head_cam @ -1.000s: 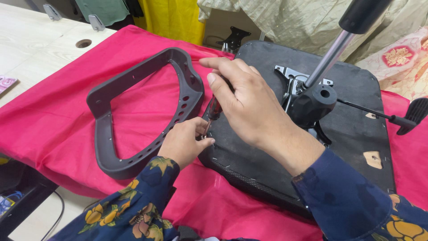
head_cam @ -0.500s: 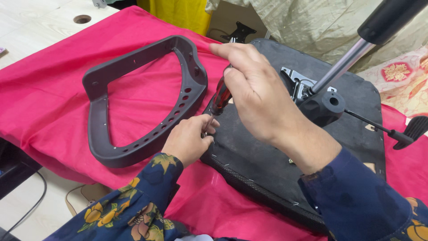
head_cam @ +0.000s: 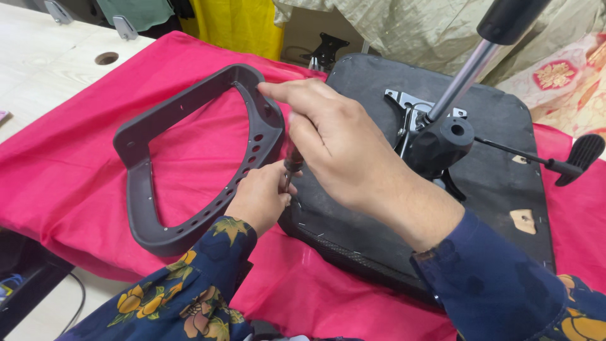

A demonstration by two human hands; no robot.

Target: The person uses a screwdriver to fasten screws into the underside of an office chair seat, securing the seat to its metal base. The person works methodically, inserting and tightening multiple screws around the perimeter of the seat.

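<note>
While your right hand [head_cam: 341, 145] closes over the top of a screwdriver [head_cam: 292, 165], its fingers are curled around the handle and hide most of it; only a dark and red stretch of the tool shows below your palm. Your left hand [head_cam: 262, 196] sits just beneath, fingers pinched together around the lower shaft near the tip, at the edge where the grey plastic chair frame [head_cam: 189, 158] meets the upturned black seat base [head_cam: 499, 151]. You have the frame lying flat on the pink cloth [head_cam: 76, 170], its perforated side touching the seat base. A metal mechanism plate [head_cam: 410, 104] with a gas-lift column [head_cam: 464, 79] stands on the seat base, and a lever with a black paddle [head_cam: 581, 158] reaches out to your right. Whether the tip sits in a screw cannot be told.
</note>
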